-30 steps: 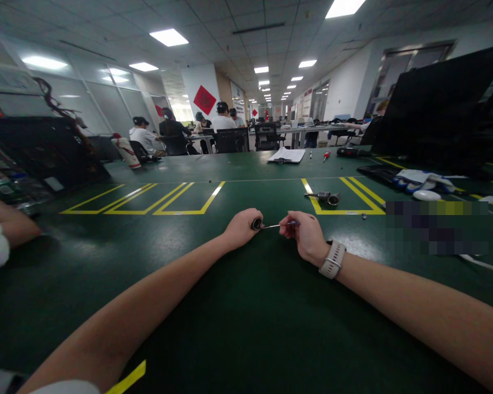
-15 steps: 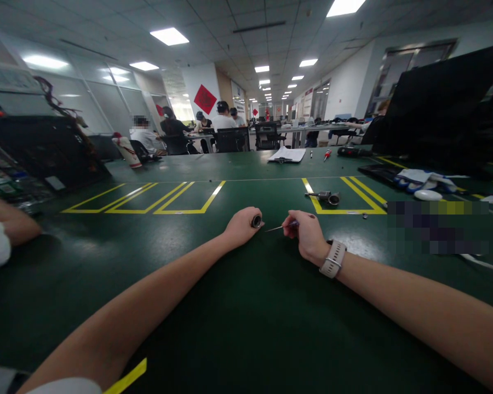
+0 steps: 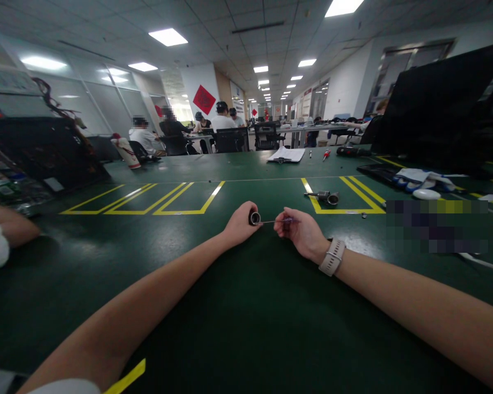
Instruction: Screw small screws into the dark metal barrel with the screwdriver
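Note:
My left hand is closed around a small dark metal ring-shaped part, its round opening facing me. My right hand, with a pale watch on the wrist, grips a thin screwdriver by its handle. The slim shaft points left, and its tip is at the lower edge of the ring part; whether it touches is too small to tell. Beyond my right hand a dark metal piece with a shaft and a round end lies by the yellow tape.
On the green table are a clipboard, a red screwdriver, a black power tool, gloves and a white oval object. Another person's arm rests at the left edge.
The screwdriver has swung from slanting down-left to nearly level, and its tip has come to the ring part. My right hand has moved slightly left and turned, and the ring's opening shows more.

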Tool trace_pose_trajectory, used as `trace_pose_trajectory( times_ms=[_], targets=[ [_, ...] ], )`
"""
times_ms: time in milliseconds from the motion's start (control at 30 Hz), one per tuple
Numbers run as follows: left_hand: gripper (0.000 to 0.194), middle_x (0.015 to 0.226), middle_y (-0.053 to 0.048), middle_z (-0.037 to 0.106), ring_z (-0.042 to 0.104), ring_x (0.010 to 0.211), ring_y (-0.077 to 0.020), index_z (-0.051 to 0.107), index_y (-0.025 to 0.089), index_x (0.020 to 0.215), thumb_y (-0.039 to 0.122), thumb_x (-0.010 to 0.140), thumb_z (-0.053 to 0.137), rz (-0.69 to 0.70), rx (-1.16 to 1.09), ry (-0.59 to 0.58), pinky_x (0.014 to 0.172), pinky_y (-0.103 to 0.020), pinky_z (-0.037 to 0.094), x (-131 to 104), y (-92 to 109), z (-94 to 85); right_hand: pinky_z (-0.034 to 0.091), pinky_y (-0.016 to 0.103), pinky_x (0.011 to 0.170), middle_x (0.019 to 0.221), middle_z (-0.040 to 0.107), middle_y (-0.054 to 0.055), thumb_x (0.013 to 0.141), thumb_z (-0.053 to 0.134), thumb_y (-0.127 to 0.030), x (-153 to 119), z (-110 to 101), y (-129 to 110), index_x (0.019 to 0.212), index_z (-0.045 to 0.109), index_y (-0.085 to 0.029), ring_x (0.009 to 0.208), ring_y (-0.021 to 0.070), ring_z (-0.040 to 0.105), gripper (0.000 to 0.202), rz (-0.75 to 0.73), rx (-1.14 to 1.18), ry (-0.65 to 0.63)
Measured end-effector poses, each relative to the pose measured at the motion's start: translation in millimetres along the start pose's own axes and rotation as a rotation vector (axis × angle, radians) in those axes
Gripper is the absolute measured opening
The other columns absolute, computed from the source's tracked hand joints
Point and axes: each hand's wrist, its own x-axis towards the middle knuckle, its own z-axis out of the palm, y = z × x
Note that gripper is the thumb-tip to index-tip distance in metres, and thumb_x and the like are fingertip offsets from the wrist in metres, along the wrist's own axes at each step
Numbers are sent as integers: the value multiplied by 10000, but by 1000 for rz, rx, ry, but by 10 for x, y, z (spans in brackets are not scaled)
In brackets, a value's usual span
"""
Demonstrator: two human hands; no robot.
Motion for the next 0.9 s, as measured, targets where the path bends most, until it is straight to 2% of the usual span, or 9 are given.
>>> trace_pose_trajectory(
  times_ms=[167,367,533,633,733,900],
  targets=[
    [260,745,24,501,483,650,-130,440,180,809,244,668,649,-11,-42,-13,570,-260,386,-10,18,2,437,287,640,673,646,26,742,577,-418,-16,27,2,671,637,-178,625,142,569,258,-49,69,-149],
    [149,749,8,551,522,681,-137,520,169,802,223,711,626,37,-26,-98,633,-272,407,-2,28,4,412,284,606,603,598,4,790,542,-429,-23,22,51,630,607,-185,589,138,538,299,-268,-225,-42],
    [130,683,15,533,506,639,-136,510,171,708,260,749,596,49,20,-123,584,-259,379,-14,51,-2,385,289,655,639,600,2,787,580,-380,-98,50,39,607,630,-187,658,152,537,269,-347,-385,-60],
    [96,692,5,527,506,653,-144,508,172,705,225,758,568,103,81,-136,583,-260,373,-28,91,-16,355,295,659,651,592,-3,799,565,-339,-154,95,28,596,633,-201,666,157,521,255,-413,-536,-66],
    [54,708,-10,519,507,678,-153,515,172,710,164,763,522,192,154,-153,600,-267,372,-40,126,-31,338,300,653,622,581,-8,781,582,-318,-178,124,31,570,630,-209,641,156,498,242,-410,-558,-56],
    [70,709,-7,499,488,675,-145,510,174,705,149,770,506,243,175,-151,609,-263,368,-55,117,-42,396,302,630,595,598,9,765,562,-395,-92,58,51,582,626,-191,613,157,533,281,-289,-392,-52]
  ],
)
